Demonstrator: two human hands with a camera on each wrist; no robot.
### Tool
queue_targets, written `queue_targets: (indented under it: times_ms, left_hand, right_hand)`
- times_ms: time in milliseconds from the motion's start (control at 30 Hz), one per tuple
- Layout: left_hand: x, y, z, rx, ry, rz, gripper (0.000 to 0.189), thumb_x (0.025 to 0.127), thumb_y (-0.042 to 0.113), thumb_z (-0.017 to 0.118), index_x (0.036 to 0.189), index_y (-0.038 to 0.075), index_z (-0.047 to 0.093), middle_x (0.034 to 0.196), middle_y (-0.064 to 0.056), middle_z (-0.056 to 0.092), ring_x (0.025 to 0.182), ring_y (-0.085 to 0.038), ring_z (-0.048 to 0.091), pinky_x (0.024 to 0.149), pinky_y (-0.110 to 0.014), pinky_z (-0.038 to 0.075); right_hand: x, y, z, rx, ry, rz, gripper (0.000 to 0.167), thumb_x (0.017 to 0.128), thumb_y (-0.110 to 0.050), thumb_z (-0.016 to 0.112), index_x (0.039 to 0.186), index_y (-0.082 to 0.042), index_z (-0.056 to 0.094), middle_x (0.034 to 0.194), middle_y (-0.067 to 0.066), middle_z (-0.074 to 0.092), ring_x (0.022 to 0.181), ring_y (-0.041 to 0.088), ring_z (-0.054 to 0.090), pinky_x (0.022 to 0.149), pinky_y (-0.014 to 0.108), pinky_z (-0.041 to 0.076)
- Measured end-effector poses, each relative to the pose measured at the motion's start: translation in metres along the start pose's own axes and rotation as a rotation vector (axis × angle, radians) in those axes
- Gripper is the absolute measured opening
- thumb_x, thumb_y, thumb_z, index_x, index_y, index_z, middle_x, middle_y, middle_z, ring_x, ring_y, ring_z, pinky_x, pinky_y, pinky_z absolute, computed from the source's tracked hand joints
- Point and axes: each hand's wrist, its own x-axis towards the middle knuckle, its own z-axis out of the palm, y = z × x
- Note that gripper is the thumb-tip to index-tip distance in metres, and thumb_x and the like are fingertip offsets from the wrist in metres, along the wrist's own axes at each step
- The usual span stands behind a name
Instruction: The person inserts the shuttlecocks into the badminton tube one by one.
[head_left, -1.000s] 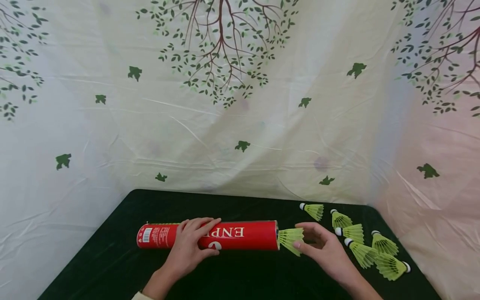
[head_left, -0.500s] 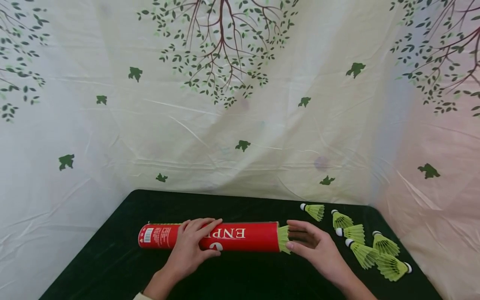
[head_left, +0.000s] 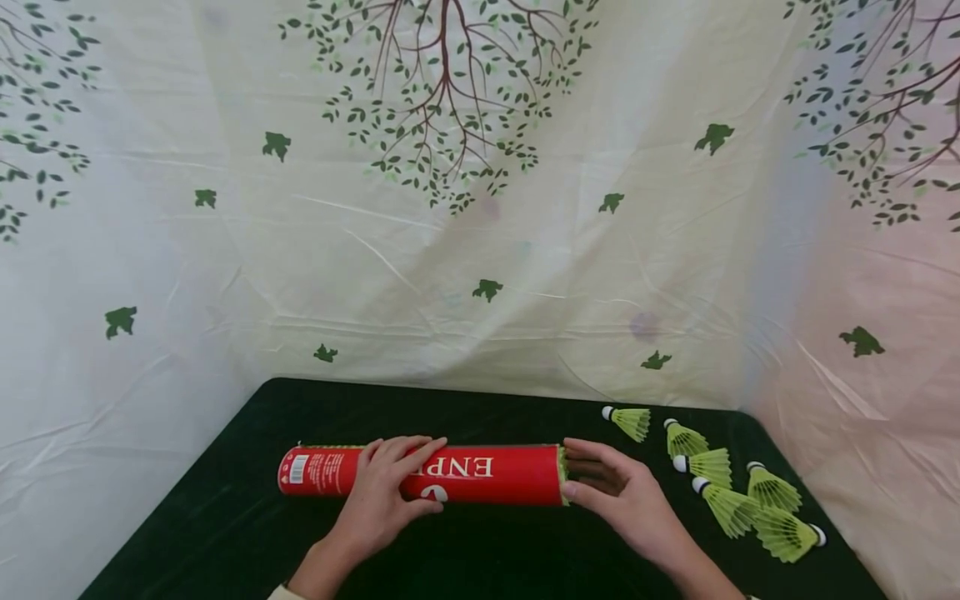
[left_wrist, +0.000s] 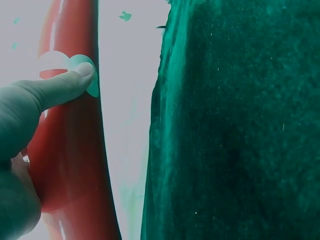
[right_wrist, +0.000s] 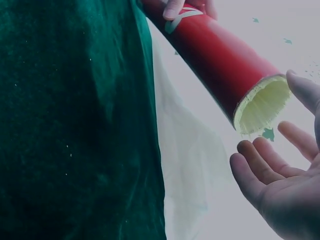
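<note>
A red shuttlecock tube (head_left: 502,479) with white lettering lies sideways across the dark green table. My left hand (head_left: 378,493) grips it near the middle, and the left wrist view shows the thumb (left_wrist: 75,82) laid over the white logo. A yellow-green shuttlecock (right_wrist: 262,106) sits inside the tube's right-hand mouth, its feather rim roughly level with the edge. My right hand (head_left: 630,498) is spread at that mouth, fingertips right at the rim and holding nothing. In the right wrist view its fingers are loosely extended around the opening.
Several yellow-green shuttlecocks lie at the right of the table, one (head_left: 630,423) near the back edge and one (head_left: 787,533) nearest the right edge. A pale curtain (head_left: 480,250) printed with branches and leaves hangs behind the table (head_left: 225,533).
The shuttlecock has slid leftward into the tube, from sticking well out to nearly flush with the mouth. My right hand has moved left along with it; the left hand keeps its hold.
</note>
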Motion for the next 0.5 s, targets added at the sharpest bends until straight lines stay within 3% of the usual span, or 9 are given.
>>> queue_targets:
  times_ms: [500]
  left_hand:
    - [-0.0023, -0.0019, 0.0002, 0.004, -0.003, -0.001, 0.087, 0.070, 0.025, 0.093, 0.143, 0.047, 0.050, 0.138, 0.006, 0.055, 0.125, -0.020, 0.048, 0.110, -0.061, 0.022]
  right_hand:
    - [-0.0012, 0.0006, -0.0051, -0.004, -0.068, -0.011, 0.058, 0.092, -0.015, 0.074, 0.145, -0.008, 0.051, 0.142, 0.022, 0.051, 0.123, 0.040, 0.055, 0.090, 0.032, 0.054]
